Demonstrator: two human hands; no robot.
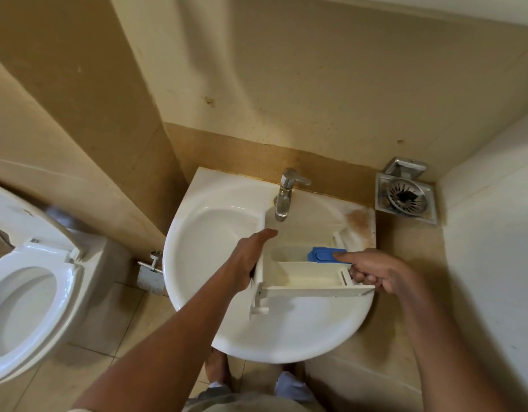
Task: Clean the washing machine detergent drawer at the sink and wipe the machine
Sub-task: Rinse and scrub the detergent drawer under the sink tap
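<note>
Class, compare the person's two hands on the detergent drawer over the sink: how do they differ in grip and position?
The left hand lies flat along the detergent drawer's left end, fingers extended toward the tap; the right hand is curled at the right end. The right hand's forefinger points onto the blue insert; the left hand touches only white plastic. Both hold the drawer over the sink.

White sink w/ detergent drawer over basin, under tap.
</note>
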